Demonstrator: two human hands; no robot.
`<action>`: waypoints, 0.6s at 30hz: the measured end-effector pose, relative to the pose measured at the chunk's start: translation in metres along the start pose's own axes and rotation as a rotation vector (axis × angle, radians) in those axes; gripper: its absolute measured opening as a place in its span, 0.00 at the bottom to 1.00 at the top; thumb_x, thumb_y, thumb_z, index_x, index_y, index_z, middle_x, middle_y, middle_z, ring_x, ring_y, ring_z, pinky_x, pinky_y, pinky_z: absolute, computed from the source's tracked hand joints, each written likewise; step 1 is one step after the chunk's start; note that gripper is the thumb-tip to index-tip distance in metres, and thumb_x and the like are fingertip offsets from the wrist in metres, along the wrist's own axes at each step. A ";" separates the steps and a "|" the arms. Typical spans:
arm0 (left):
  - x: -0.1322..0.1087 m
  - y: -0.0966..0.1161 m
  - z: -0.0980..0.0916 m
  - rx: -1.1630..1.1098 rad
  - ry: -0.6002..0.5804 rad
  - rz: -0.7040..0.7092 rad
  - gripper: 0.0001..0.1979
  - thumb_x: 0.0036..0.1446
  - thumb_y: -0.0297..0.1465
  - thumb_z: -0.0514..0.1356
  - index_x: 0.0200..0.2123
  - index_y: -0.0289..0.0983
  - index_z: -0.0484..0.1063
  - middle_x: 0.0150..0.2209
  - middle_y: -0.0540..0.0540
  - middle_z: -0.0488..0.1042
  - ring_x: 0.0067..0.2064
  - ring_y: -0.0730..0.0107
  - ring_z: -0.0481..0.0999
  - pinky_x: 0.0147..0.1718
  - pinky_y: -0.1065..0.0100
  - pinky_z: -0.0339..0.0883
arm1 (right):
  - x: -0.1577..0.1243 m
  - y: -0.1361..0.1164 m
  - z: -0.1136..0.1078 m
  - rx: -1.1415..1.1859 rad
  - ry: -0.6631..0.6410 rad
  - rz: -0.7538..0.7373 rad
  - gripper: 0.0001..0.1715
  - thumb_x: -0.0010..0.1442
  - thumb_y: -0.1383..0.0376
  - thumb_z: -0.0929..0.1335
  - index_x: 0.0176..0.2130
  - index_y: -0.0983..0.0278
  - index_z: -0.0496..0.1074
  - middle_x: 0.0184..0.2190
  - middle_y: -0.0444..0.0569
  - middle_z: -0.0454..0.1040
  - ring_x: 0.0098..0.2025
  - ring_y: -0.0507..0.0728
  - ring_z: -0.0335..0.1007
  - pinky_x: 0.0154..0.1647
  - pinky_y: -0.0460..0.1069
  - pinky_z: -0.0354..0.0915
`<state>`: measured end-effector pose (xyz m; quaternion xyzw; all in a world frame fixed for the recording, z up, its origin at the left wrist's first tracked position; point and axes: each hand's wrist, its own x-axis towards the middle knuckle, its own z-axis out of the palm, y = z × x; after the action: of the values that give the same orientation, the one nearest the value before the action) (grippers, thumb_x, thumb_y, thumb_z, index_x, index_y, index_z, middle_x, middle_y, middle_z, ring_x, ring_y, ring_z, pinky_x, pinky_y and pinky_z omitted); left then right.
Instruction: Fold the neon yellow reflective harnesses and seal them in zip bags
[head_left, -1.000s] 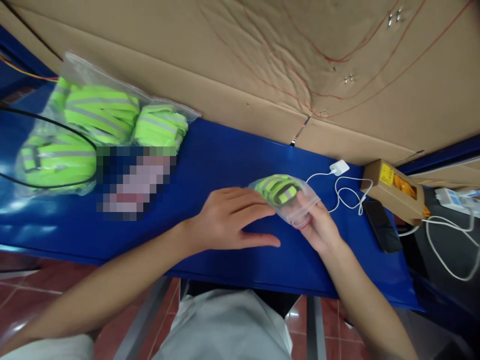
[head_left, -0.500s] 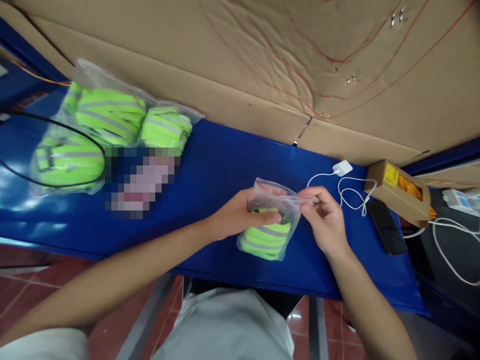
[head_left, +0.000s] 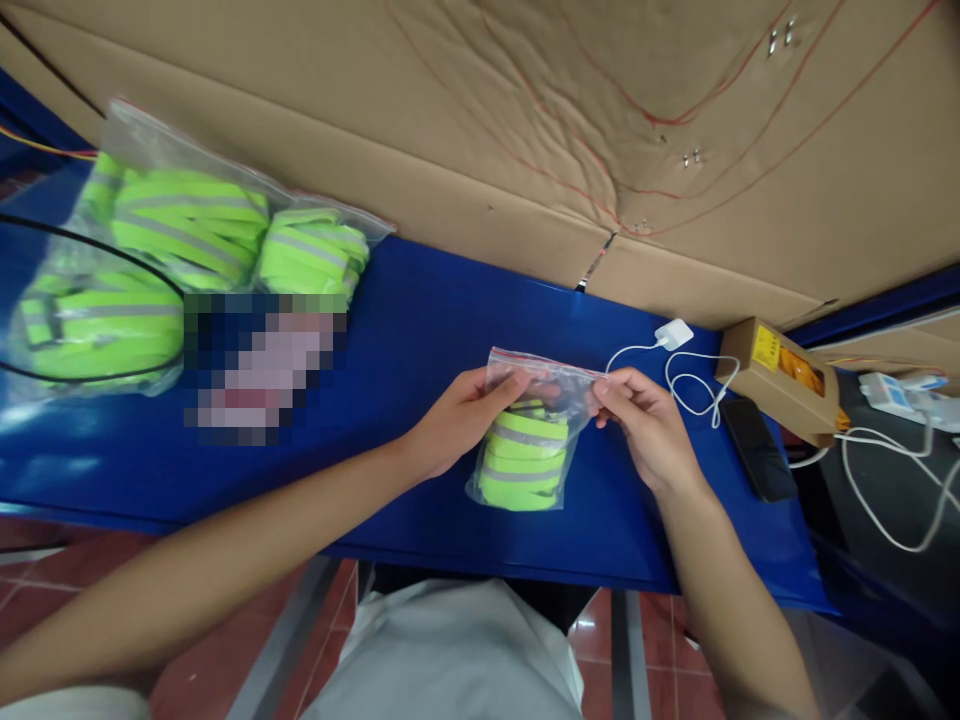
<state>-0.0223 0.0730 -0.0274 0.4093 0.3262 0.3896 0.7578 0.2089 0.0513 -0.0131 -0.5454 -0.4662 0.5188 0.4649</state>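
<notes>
Between my hands is a small clear zip bag [head_left: 576, 440] with a red line along its top edge. Inside it lies a folded neon-yellow reflective strap [head_left: 525, 458] with grey stripes. My left hand [head_left: 466, 415] pinches the bag near its upper left, thumb across the front and fingers behind the plastic. The upper right corner is gripped between the thumb and fingers of my right hand [head_left: 641, 415]. The bag's top edge is stretched fairly straight between the two hands, above the blue table [head_left: 427, 320].
Larger clear bags of neon-yellow straps [head_left: 191, 225] lie at the left, with a black cable [head_left: 97, 238] over them and a pixelated patch beside them. At the right are a white charger [head_left: 673, 333], a black phone [head_left: 759, 450] and a cardboard box [head_left: 780, 380]. Cardboard [head_left: 450, 150] lines the back.
My left thumb has moved up from the strap to the bag's top edge. That edge is now pulled straighter. The camera view has shifted slightly to the right.
</notes>
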 end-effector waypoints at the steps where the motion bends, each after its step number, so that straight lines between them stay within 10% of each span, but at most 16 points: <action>1: 0.000 0.001 0.000 -0.026 -0.011 -0.006 0.24 0.64 0.49 0.64 0.50 0.36 0.81 0.48 0.39 0.84 0.53 0.53 0.82 0.56 0.56 0.74 | -0.001 0.000 0.000 0.003 0.001 -0.026 0.14 0.60 0.54 0.77 0.34 0.61 0.77 0.29 0.44 0.78 0.31 0.52 0.72 0.30 0.46 0.67; 18: -0.001 0.000 0.001 -0.033 0.008 0.066 0.25 0.69 0.48 0.59 0.58 0.36 0.74 0.43 0.40 0.85 0.50 0.56 0.84 0.51 0.60 0.76 | -0.005 0.005 0.006 -0.184 0.082 -0.247 0.11 0.64 0.55 0.74 0.36 0.59 0.73 0.30 0.43 0.73 0.31 0.53 0.67 0.34 0.49 0.64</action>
<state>-0.0217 0.0720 -0.0271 0.4056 0.3091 0.4215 0.7499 0.2030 0.0463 -0.0173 -0.5448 -0.5562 0.3899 0.4918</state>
